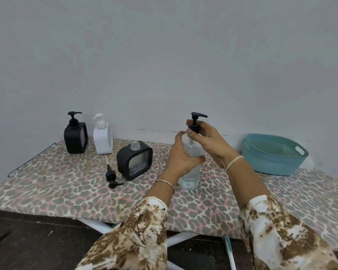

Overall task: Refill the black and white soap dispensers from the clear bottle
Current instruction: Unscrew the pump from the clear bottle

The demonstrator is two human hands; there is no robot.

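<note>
- The clear square plastic bottle [190, 178] stands upright near the middle of the leopard-print ironing board [47, 191], partly filled with clear liquid; the left hand [180, 158] is wrapped round its body and clamped on it.
- The right hand [205, 141] has its fingers curled round the collar of the bottle's black pump top [195, 125]; the step in hand looks like unscrewing it.
- To do this well, I judge: keep the bottle planted and upright; turn only the collar, not the nozzle; lift straight up so the dip tube clears the neck without flicking drops.
- The open black square dispenser [134, 160] waits at nine o'clock from the bottle, its neck bare; the loose black pump [110, 175] lies at the dispenser's eight o'clock.
- A capped black dispenser [75, 133] and a white dispenser [102, 137] stand at ten o'clock by the wall; a teal plastic basket [273, 154] sits at three o'clock.
</note>
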